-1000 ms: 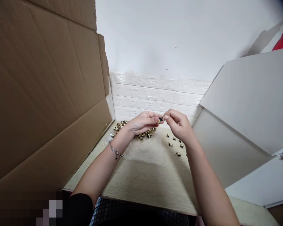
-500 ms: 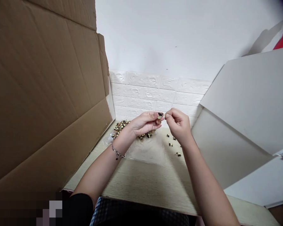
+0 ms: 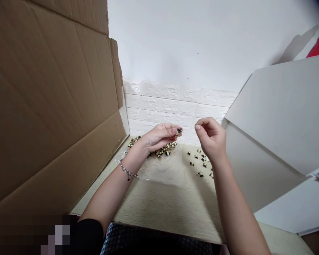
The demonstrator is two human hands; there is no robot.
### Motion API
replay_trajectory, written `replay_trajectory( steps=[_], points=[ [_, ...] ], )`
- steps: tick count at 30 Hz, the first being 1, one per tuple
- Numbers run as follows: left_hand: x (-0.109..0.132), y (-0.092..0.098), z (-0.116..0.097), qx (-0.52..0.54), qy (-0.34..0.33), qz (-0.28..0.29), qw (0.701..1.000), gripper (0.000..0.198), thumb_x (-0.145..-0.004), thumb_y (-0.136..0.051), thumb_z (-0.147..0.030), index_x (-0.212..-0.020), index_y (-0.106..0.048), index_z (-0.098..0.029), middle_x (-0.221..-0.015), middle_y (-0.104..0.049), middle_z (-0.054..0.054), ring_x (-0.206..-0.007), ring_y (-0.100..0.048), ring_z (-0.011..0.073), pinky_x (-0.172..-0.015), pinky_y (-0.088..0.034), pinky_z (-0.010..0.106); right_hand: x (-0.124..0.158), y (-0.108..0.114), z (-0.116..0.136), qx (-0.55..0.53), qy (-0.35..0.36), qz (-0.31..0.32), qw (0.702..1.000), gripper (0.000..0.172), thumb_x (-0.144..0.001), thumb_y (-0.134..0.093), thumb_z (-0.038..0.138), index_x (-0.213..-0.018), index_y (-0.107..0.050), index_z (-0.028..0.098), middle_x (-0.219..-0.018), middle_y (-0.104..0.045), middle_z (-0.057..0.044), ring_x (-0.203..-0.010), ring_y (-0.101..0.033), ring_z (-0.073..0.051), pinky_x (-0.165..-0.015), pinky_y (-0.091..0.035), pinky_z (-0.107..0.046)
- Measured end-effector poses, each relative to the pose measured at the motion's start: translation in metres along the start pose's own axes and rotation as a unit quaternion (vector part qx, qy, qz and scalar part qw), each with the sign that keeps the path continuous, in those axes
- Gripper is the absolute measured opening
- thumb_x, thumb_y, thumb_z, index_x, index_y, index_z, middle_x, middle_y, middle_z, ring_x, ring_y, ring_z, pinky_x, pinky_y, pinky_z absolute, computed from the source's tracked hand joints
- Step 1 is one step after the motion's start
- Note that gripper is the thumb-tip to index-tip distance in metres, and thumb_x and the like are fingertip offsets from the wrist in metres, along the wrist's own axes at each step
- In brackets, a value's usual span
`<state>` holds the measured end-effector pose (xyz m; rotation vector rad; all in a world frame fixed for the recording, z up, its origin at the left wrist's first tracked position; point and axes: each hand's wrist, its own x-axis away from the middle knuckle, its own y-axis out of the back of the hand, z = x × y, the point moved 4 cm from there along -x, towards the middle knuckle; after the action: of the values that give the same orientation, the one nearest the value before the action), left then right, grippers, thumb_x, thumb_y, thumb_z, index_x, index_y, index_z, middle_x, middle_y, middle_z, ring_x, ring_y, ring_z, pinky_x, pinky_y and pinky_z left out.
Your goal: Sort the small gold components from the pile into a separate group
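Between the thumb and fingers of my left hand [image 3: 159, 137] is a small black-and-yellow wound coil [image 3: 179, 132], with thin copper-coloured wires hanging under it. My right hand [image 3: 212, 138] is raised to the right, apart from the coil, its thumb and forefinger closed together. Whatever may be between those fingertips is too small to make out. Below and behind my left hand lies a pile of similar coils [image 3: 166, 151] with copper wires, on a clear plastic bag [image 3: 164, 171]. Several separate coils [image 3: 200, 174] lie on the table under my right hand.
A tall cardboard sheet [image 3: 55, 106] walls off the left side. White panels [image 3: 279, 117] stand on the right. Behind the pale table [image 3: 159, 209] rises a white wall with a brick-patterned lower part [image 3: 162, 91].
My right hand has moved right, away from the coil in my left hand, uncovering more of the loose coils. The left hand has shifted slightly left and still holds the coil.
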<state>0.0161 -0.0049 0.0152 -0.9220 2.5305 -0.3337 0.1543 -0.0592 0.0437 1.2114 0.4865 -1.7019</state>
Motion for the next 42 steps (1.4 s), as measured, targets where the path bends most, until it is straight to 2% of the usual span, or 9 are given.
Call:
replay_trajectory(
  steps=[3, 6, 11, 16, 25, 33, 38, 42],
  points=[
    [0.001, -0.003, -0.002, -0.035, -0.007, -0.011, 0.999, 0.026, -0.052, -0.076, -0.026, -0.071, -0.065, -0.012, -0.065, -0.06, 0.0, -0.062, -0.053, 0.0054, -0.06, -0.039, 0.018, 0.002, -0.002, 0.017, 0.039, 0.04, 0.009, 0.998, 0.008, -0.074, -0.053, 0.028, -0.075, -0.056, 0.021, -0.063, -0.051, 0.001, -0.054, -0.043, -0.009, -0.048, -0.035, -0.024],
    [0.002, -0.005, -0.003, -0.044, -0.013, -0.013, 0.999, 0.025, -0.051, -0.076, -0.026, -0.07, -0.066, -0.013, -0.064, -0.061, 0.0, -0.063, -0.053, 0.0052, -0.061, -0.039, 0.017, 0.004, -0.006, 0.031, 0.077, 0.086, 0.029, 0.993, 0.006, -0.074, -0.055, 0.025, -0.072, -0.058, 0.021, -0.064, -0.053, 0.001, -0.053, -0.043, -0.009, -0.049, -0.036, -0.024],
    [0.002, -0.003, -0.005, -0.051, -0.033, 0.002, 0.998, 0.022, -0.056, -0.073, -0.027, -0.072, -0.066, -0.014, -0.067, -0.061, 0.0, -0.064, -0.052, 0.0055, -0.063, -0.039, 0.018, 0.005, -0.009, 0.032, 0.087, 0.114, 0.049, 0.988, 0.006, -0.075, -0.054, 0.02, -0.073, -0.06, 0.022, -0.063, -0.054, 0.001, -0.055, -0.045, -0.009, -0.05, -0.037, -0.024],
    [0.002, -0.001, -0.005, -0.054, -0.029, 0.005, 0.998, 0.021, -0.058, -0.072, -0.027, -0.073, -0.066, -0.014, -0.069, -0.062, 0.001, -0.066, -0.053, 0.0059, -0.067, -0.039, 0.019, 0.006, -0.009, 0.032, 0.097, 0.132, 0.041, 0.986, 0.008, -0.075, -0.054, 0.019, -0.075, -0.061, 0.023, -0.068, -0.058, 0.0, -0.059, -0.049, -0.01, -0.052, -0.039, -0.026],
    [0.003, -0.003, -0.008, -0.073, -0.039, -0.03, 0.996, 0.02, -0.054, -0.074, -0.027, -0.068, -0.066, -0.014, -0.066, -0.061, -0.001, -0.066, -0.053, 0.0049, -0.067, -0.038, 0.017, 0.007, -0.01, 0.031, 0.123, 0.148, 0.042, 0.98, 0.011, -0.075, -0.054, 0.018, -0.079, -0.063, 0.024, -0.07, -0.058, -0.001, -0.062, -0.052, -0.011, -0.055, -0.042, -0.026],
    [0.002, -0.001, -0.007, -0.082, -0.042, -0.029, 0.995, 0.02, -0.056, -0.072, -0.028, -0.068, -0.065, -0.013, -0.063, -0.06, -0.001, -0.062, -0.051, 0.0045, -0.063, -0.037, 0.017, 0.006, -0.011, 0.031, 0.144, 0.153, 0.051, 0.976, 0.011, -0.076, -0.054, 0.018, -0.076, -0.062, 0.023, -0.069, -0.059, 0.0, -0.062, -0.053, -0.011, -0.055, -0.042, -0.025],
    [0.004, -0.003, -0.008, -0.077, -0.044, -0.026, 0.996, 0.024, -0.057, -0.072, -0.03, -0.07, -0.066, -0.011, -0.064, -0.06, 0.0, -0.062, -0.051, 0.0053, -0.063, -0.036, 0.019, 0.006, -0.013, 0.03, 0.115, 0.143, 0.055, 0.981, 0.01, -0.076, -0.053, 0.016, -0.074, -0.062, 0.022, -0.07, -0.06, 0.0, -0.065, -0.054, -0.011, -0.057, -0.042, -0.025],
    [0.007, -0.009, -0.011, -0.069, -0.048, -0.016, 0.996, 0.024, -0.056, -0.073, -0.03, -0.071, -0.066, -0.013, -0.065, -0.061, 0.0, -0.063, -0.052, 0.0052, -0.064, -0.037, 0.019, 0.006, -0.011, 0.031, 0.047, 0.103, 0.027, 0.993, 0.007, -0.074, -0.056, 0.018, -0.071, -0.061, 0.022, -0.066, -0.059, 0.001, -0.063, -0.053, -0.011, -0.057, -0.041, -0.025]
  ],
)
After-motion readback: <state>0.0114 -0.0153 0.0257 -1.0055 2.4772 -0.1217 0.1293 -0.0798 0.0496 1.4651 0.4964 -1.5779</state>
